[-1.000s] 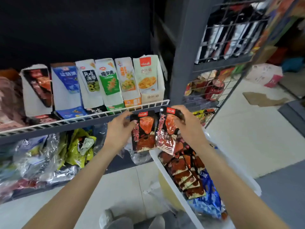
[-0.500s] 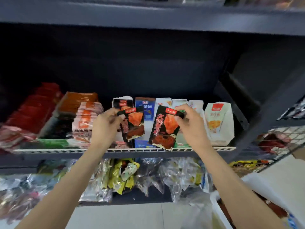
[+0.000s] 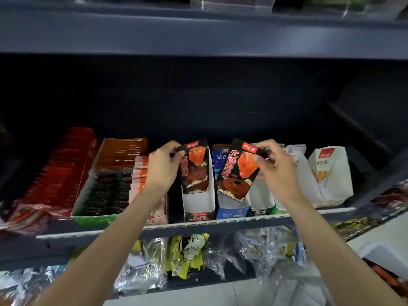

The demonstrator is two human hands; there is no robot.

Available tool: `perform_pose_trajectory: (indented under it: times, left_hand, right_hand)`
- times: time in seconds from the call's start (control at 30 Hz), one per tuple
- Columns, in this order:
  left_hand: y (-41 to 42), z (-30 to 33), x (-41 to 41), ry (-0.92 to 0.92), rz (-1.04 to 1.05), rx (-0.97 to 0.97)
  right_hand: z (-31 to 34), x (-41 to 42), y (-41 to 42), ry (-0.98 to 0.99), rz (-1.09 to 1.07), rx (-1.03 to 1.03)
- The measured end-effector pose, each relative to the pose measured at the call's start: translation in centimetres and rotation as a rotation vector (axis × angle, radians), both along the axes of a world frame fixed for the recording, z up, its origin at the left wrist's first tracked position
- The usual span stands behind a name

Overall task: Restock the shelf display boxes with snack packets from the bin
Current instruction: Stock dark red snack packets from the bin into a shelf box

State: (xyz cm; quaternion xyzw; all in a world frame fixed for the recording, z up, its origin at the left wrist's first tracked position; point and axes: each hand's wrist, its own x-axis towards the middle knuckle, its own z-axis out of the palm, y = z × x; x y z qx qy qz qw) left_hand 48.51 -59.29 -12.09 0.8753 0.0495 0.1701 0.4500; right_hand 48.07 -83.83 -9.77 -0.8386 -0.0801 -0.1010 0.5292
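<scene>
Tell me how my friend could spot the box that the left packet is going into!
Find the dark shelf with the white front rail. In its row of upright boxes, the display box stands just right of the left hand. It alone shows a bare white inside with a black packet dipping in.

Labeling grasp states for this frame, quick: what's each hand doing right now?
Left hand: pinching the top of a black snack packet in the display box.
Right hand: pinching the top of a second black packet.
</scene>
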Motion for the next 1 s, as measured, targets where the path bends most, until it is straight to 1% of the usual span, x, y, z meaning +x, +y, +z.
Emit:
perform_pose_trajectory:
  times: [0.17,0.27,0.33,0.47,0.53,0.6,0.7,0.73,0.8,0.9,1.0]
  left_hand:
    - [-1.1,-0.5,0.5,0.038,-0.118,0.257]
    - [-1.2,-0.6,1.2,0.045,-0.102,0.444]
    - [-0.9,-0.7,1.4,0.039,-0.085,0.449]
    - [-0.4,-0.9,1.7,0.025,-0.071,0.309]
    - [-0.5,-1.4,2.1,0.022,-0.074,0.313]
    - [-0.5,-2.1,2.5,0.041,-0.074,0.402]
    - [-0.3,-3.0,3.1,0.067,-0.036,0.618]
    - [-0.1,-3.2,3.3,0.060,-0.018,0.659]
    - [0.3,-3.2,3.5,0.046,-0.004,0.631]
    - [1.0,-3.2,3.4,0.045,-0.032,0.458]
    - [1.7,-3.0,3.4,0.115,-0.100,0.281]
  right_hand:
    - [0.4,0.2,1.0,0.006,0.003,-0.021]
    - [0.4,0.3,1.3,0.035,0.023,-0.020]
    - [0.4,0.2,1.4,0.035,0.029,-0.031]
    - [0.2,0.1,1.5,0.016,0.014,-0.053]
    - [0.0,0.1,1.8,0.001,0.008,-0.075]
    - [-0.1,0.1,2.2,-0.001,0.015,-0.071]
    - [-0.2,0.1,2.7,0.004,0.015,-0.072]
    - [-0.2,0.1,2.8,0.003,0.013,-0.074]
    - [-0.4,0.3,3.0,0.000,0.007,-0.077]
    - [-0.5,0.9,3.6,-0.012,0.020,-0.069]
    - [-0.7,1.6,4.7,0.024,0.047,0.016]
